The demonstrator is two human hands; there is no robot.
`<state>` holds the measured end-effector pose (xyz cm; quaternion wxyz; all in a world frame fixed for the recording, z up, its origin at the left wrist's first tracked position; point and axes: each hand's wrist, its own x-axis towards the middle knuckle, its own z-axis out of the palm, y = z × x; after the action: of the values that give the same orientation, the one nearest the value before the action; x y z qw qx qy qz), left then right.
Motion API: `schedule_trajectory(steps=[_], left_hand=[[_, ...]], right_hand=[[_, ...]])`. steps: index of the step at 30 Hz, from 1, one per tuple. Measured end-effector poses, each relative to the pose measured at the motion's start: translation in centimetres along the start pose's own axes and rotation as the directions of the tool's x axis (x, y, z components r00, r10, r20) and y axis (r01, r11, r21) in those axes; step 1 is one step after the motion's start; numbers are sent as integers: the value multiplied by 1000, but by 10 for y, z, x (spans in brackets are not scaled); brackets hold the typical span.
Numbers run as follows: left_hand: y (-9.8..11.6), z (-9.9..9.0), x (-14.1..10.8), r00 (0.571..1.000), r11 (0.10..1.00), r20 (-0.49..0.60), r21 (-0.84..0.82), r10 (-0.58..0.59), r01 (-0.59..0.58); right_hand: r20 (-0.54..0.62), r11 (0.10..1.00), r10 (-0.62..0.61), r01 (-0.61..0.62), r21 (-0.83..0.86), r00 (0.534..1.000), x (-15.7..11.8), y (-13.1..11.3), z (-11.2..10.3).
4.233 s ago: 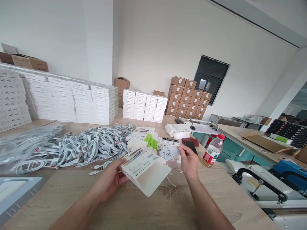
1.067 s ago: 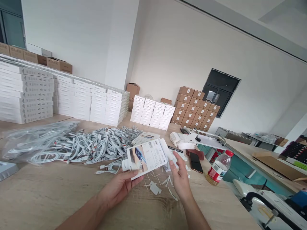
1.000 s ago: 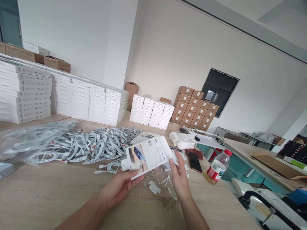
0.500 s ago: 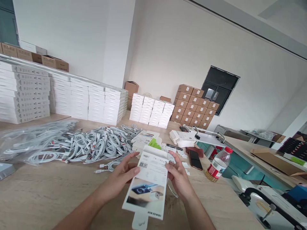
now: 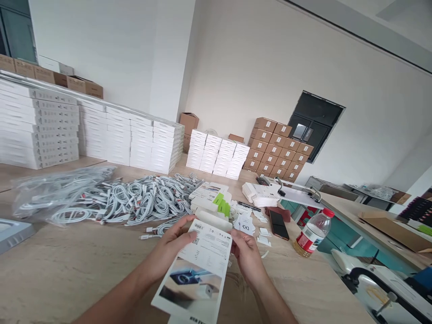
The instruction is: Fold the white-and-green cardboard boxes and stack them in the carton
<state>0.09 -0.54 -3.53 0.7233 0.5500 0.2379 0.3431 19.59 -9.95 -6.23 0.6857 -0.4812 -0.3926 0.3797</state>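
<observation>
A flat white printed carton [image 5: 199, 270] with a photo of a dark device hangs between my hands, above the table. My left hand [image 5: 177, 240] grips its left edge, thumb on the printed face near the code. At the upper right corner, my right hand [image 5: 245, 252] pinches the carton beside its open end flap. Behind it lie printed cartons [image 5: 207, 192] with green tabs [image 5: 221, 204], and white cards [image 5: 245, 225]. A large heap of coiled white cables [image 5: 145, 198] spreads to the left.
White box stacks [image 5: 135, 139] line the table's back. A bottle [image 5: 312, 234], a phone [image 5: 278, 224] and a pile of white cartons [image 5: 261, 195] are at the right. A plastic bag [image 5: 64, 189] and a pale box [image 5: 15, 234] lie left. Brown boxes [image 5: 276, 148] stand behind.
The carton has come lower and nearer, its bottom tilting left and partly leaving the view. My right hand has closed in on its upper right corner. The view has shifted slightly left.
</observation>
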Motion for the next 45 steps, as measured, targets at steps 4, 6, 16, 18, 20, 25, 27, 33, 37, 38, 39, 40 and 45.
schedule_trajectory(steps=[4,6,16,18,20,25,27,33,37,38,39,40,45], left_hand=[[0,-3,-3,991,999,130,-9,-33,34],[-3,-3,-3,982,999,187,-7,-29,31],[-11,-5,0,973,995,223,89,-66,48],[-12,-4,-1,968,989,233,137,-89,59],[-13,-3,-2,959,982,262,178,-105,59],[-13,-2,-3,949,973,295,226,-110,42],[-14,-3,-3,941,975,314,215,-128,61],[-16,-4,-4,936,973,320,214,-148,81],[-16,-5,-3,949,963,274,256,-154,83],[-16,-5,-3,951,964,266,249,-157,90],[-16,-5,-2,951,967,264,233,-161,99],[-16,-6,-2,949,972,269,212,-162,106],[-15,-7,2,966,989,234,120,-115,89]], right_hand=[[-34,999,20,-19,40,999,1,-4,0],[-3,999,8,-8,-37,1000,2,-6,-2],[27,985,-40,44,-166,999,5,0,-10],[36,993,115,-115,-23,993,4,1,-10],[59,965,241,-246,94,969,2,3,-9],[140,963,265,-270,19,954,1,3,-5],[151,972,215,-197,-128,965,1,1,-5],[151,950,64,-14,-313,986,1,-2,-6],[183,950,37,22,-312,982,-2,-5,-2],[189,951,36,24,-307,981,-3,-7,-1],[195,953,36,25,-303,980,-4,-8,-1],[204,954,36,27,-300,978,-5,-10,-1],[253,963,97,-27,-269,963,-3,-12,-8]])
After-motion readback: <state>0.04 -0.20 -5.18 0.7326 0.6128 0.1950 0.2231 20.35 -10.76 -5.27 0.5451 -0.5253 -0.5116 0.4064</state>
